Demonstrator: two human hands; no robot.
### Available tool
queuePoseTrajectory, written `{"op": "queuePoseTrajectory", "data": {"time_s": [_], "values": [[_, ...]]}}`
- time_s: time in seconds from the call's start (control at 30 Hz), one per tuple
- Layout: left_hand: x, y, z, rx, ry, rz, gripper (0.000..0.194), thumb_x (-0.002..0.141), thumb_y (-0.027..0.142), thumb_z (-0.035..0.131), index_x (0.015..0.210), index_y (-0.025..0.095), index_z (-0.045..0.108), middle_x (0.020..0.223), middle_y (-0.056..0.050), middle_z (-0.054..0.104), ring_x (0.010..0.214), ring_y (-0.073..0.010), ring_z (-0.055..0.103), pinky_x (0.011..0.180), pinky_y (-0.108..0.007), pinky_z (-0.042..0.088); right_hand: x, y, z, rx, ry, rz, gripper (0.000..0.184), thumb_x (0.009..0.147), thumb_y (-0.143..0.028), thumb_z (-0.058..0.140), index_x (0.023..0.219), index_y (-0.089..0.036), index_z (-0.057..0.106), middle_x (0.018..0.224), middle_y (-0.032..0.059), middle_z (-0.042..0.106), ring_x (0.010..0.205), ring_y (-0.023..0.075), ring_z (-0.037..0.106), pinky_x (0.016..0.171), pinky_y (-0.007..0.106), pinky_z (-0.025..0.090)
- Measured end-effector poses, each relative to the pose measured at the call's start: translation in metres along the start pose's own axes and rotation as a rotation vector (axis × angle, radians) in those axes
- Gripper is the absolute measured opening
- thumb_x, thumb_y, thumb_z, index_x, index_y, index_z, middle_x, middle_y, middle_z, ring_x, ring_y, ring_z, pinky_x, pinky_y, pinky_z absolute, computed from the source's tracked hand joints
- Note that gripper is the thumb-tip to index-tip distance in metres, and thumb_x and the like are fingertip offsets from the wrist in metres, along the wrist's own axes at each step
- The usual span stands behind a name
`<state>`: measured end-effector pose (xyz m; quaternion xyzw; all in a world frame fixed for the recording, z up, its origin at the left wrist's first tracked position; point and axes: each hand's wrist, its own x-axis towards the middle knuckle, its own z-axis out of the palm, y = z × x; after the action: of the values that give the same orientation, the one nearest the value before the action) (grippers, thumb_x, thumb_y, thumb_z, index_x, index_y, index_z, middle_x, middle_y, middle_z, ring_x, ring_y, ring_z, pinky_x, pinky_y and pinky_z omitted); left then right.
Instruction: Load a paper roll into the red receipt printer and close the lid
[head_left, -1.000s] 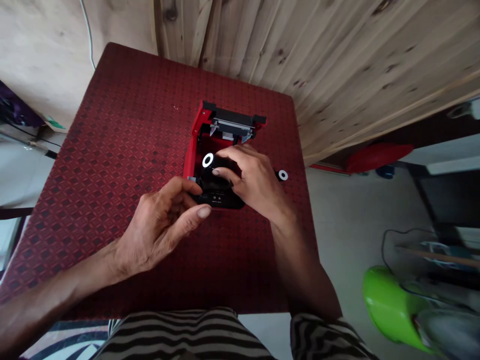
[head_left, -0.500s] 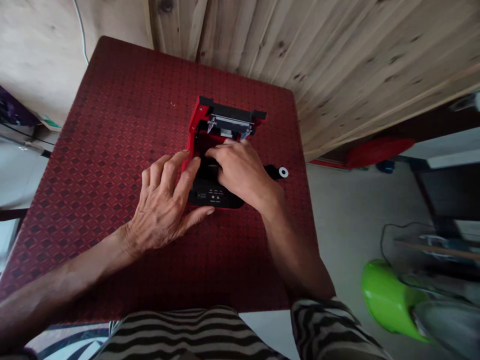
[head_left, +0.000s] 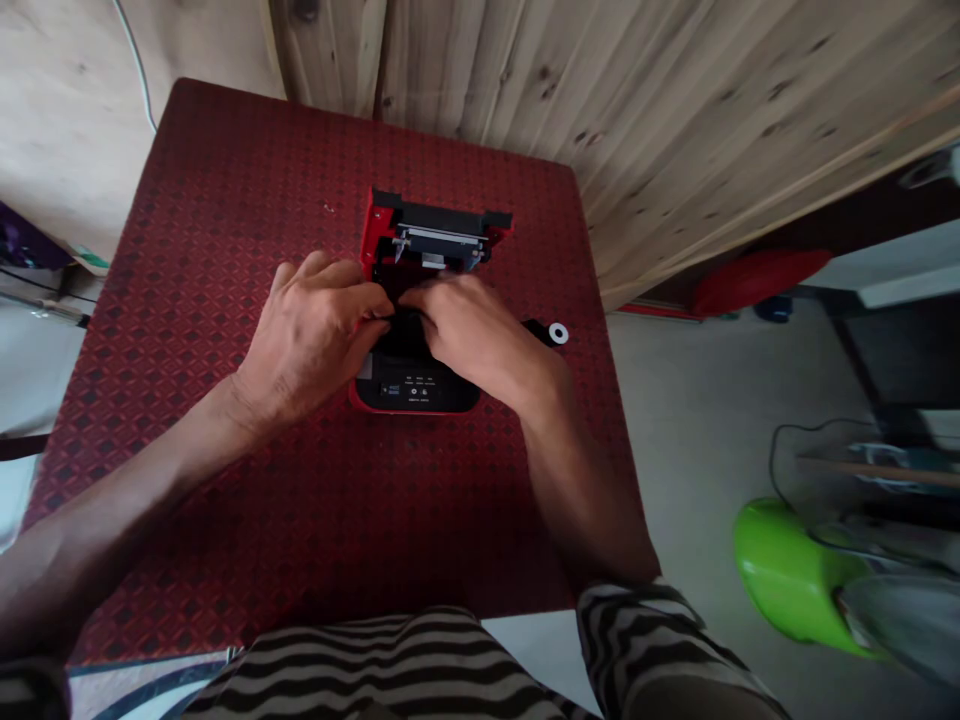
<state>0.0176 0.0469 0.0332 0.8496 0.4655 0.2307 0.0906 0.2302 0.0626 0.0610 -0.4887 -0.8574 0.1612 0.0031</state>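
A red and black portable printer point(head_left: 416, 398), its lid point(head_left: 442, 220) raised, stands on the table with its button panel toward me. My left hand point(head_left: 311, 315) is at the printer's left side, thumb and forefinger pinched together at the edge of the dark inner compartment. From the right, my right hand point(head_left: 472, 330) reaches into that compartment with its fingers curled. Both sets of fingertips lie close together, and what they hold is hidden in the dark. Beyond my right wrist lies a small black piece with a white ring-shaped end point(head_left: 558, 333).
The printer stands on a table with a red patterned cover point(head_left: 247, 250). A wooden plank wall point(head_left: 480, 70) rises behind it. On the floor to the right are a green tub point(head_left: 787, 570) and a cable point(head_left: 776, 460).
My left hand has gone from spread fingers beside the printer to a pinch at the compartment's edge, uncovering the front panel. My right hand stays inside, slightly shifted.
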Motion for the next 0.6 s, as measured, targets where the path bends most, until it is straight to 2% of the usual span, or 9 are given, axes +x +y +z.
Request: {"op": "queuePoseTrajectory", "data": {"time_s": [0.1, 0.2, 0.3, 0.4, 0.47, 0.53, 0.6], "values": [[0.001, 0.003, 0.0, 0.002, 0.03, 0.021, 0.013, 0.103, 0.034, 0.064, 0.103, 0.031, 0.076, 0.101, -0.005, 0.075, 0.099, -0.0328, 0.068, 0.083, -0.047, 0.049, -0.024, 0.005, -0.004, 0.14, 0.198, -0.104, 0.042, 0.104, 0.0, 0.043, 0.122, -0.014, 0.078, 0.12, 0.0108, 0.083, 0.111, 0.0228, 0.076, 0.101, 0.038, 0.054], [-0.007, 0.012, -0.001, -0.028, 0.03, 0.06, 0.017, 0.107, 0.035, 0.06, 0.104, 0.03, 0.076, 0.101, -0.005, 0.076, 0.096, -0.0306, 0.069, 0.082, -0.046, 0.049, -0.048, 0.0, -0.001, 0.195, 0.387, -0.169, 0.029, 0.107, -0.01, 0.056, 0.128, -0.016, 0.076, 0.124, 0.0085, 0.082, 0.115, 0.0237, 0.075, 0.105, 0.042, 0.056], [-0.017, 0.021, -0.006, -0.084, 0.01, 0.094, 0.018, 0.109, 0.035, 0.059, 0.107, 0.029, 0.077, 0.101, -0.004, 0.077, 0.093, -0.0278, 0.069, 0.081, -0.045, 0.05, -0.063, -0.012, 0.013, 0.145, 0.512, -0.178, 0.015, 0.107, -0.018, 0.066, 0.115, -0.017, 0.078, 0.107, 0.0072, 0.083, 0.102, 0.024, 0.073, 0.096, 0.041, 0.06], [-0.025, 0.026, -0.018, -0.17, -0.011, 0.164, 0.015, 0.106, 0.037, 0.069, 0.113, 0.026, 0.076, 0.106, -0.004, 0.078, 0.095, -0.0263, 0.071, 0.085, -0.046, 0.053, -0.07, -0.024, 0.034, 0.066, 0.653, -0.147, 0.019, 0.109, -0.015, 0.061, 0.105, -0.017, 0.079, 0.096, 0.0061, 0.082, 0.092, 0.0212, 0.07, 0.087, 0.038, 0.059], [-0.023, 0.024, -0.027, -0.272, -0.003, 0.175, 0.025, 0.103, 0.044, 0.075, 0.119, 0.025, 0.075, 0.111, -0.004, 0.078, 0.099, -0.0247, 0.072, 0.089, -0.045, 0.056, -0.073, -0.028, 0.046, 0.018, 0.742, -0.128, 0.018, 0.108, -0.012, 0.063, 0.103, -0.017, 0.079, 0.098, 0.0055, 0.082, 0.091, 0.0203, 0.07, 0.087, 0.036, 0.058], [-0.012, 0.018, -0.034, -0.315, 0.073, 0.119, 0.028, 0.105, 0.048, 0.072, 0.122, 0.026, 0.076, 0.115, -0.004, 0.076, 0.106, -0.0232, 0.072, 0.097, -0.043, 0.059, -0.076, -0.031, 0.054, -0.027, 0.788, -0.123, 0.014, 0.106, -0.013, 0.067, 0.101, -0.017, 0.079, 0.097, 0.0044, 0.081, 0.089, 0.0198, 0.068, 0.085, 0.036, 0.057], [0.007, 0.009, -0.036, -0.216, 0.212, 0.078, 0.034, 0.108, 0.05, 0.066, 0.13, 0.026, 0.075, 0.129, -0.008, 0.072, 0.125, -0.0253, 0.068, 0.111, -0.045, 0.056, -0.077, -0.033, 0.059, -0.061, 0.807, -0.126, 0.01, 0.106, -0.017, 0.07, 0.1, -0.017, 0.079, 0.093, 0.0036, 0.08, 0.085, 0.019, 0.065, 0.08, 0.035, 0.056]]}}
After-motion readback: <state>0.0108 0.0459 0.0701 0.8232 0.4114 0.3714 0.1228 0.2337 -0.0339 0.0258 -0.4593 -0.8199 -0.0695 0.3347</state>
